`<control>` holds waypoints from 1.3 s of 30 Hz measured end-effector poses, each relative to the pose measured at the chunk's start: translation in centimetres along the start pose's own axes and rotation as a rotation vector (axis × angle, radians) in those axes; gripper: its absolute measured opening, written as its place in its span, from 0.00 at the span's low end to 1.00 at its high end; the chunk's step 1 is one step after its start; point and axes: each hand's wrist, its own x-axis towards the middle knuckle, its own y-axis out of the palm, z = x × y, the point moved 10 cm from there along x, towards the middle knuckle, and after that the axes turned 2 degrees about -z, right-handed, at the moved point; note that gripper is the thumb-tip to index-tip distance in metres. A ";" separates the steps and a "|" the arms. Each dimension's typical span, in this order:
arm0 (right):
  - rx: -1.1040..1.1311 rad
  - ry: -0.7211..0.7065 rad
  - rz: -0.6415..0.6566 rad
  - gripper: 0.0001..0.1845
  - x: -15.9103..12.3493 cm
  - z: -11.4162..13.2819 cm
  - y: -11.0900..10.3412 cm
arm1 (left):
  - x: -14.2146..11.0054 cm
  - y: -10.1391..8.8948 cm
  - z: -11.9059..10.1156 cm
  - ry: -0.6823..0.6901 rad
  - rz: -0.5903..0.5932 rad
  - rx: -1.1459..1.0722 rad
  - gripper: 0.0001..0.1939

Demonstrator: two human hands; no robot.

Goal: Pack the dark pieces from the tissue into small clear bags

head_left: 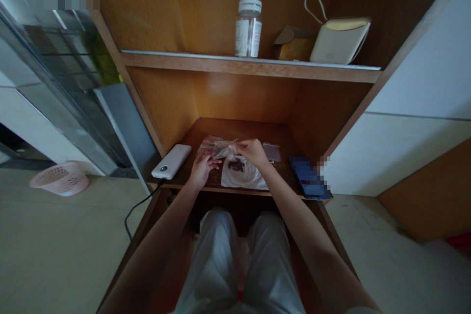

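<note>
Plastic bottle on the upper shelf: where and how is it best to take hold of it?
I would wrap fingers around the body of the plastic bottle, below its white cap, from the open front. It stands upright near the front edge of the upper shelf, its body slim and straight.

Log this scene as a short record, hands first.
Left hand: at the clear plastic bag, hold unclear
Right hand: pinching the bag
Below the bag: dark small pieces on white plastic
Left side: white power bank, black cable
Right side: smartphone
Upper shelf: white-capped bottle, cardboard box, pale device with strap
Floor, left: pink basket
</note>
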 end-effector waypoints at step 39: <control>0.580 0.452 -0.364 0.26 -2.9 -8.8 3.4 | -1.5 5.2 1.0 -0.188 0.434 0.082 0.24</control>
